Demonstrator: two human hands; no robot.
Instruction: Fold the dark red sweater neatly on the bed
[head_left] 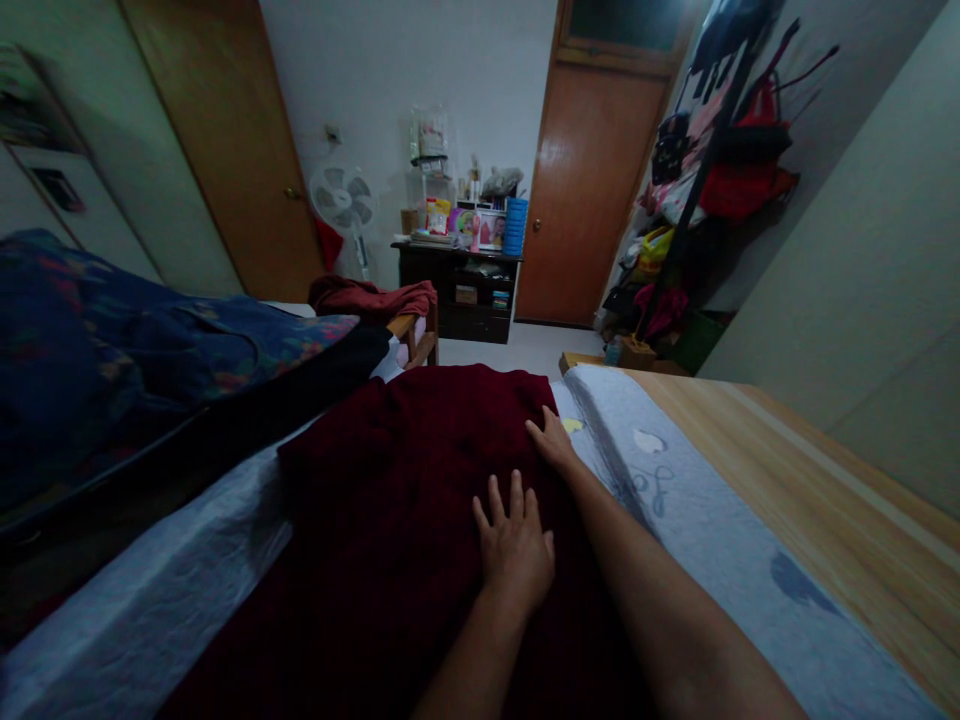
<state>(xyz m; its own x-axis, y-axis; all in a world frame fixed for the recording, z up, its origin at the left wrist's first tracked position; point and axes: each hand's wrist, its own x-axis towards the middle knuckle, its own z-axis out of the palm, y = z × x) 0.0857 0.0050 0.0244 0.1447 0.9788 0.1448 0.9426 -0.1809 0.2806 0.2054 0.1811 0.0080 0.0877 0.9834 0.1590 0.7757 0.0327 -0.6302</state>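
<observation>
A dark maroon garment point(405, 500) lies spread over the bed, its short sleeve-like corner reaching out to the left. My left hand point(516, 545) rests on the middle of the cloth, palm down with fingers spread. Farther forward, at the garment's right edge, my right hand point(553, 438) touches the fabric with its fingers apart. Neither hand grips anything. Under the cloth is a pale blue-grey patterned mattress point(675, 500). The garment's near end runs out of view below my arms.
A blue floral cloth cover point(150, 340) bulks up on the left. A bare wooden board point(810, 450) flanks the mattress on the right. Beyond the bed stand a fan point(343, 200), a dark cabinet point(457, 325) and a rack hung with bags point(750, 190).
</observation>
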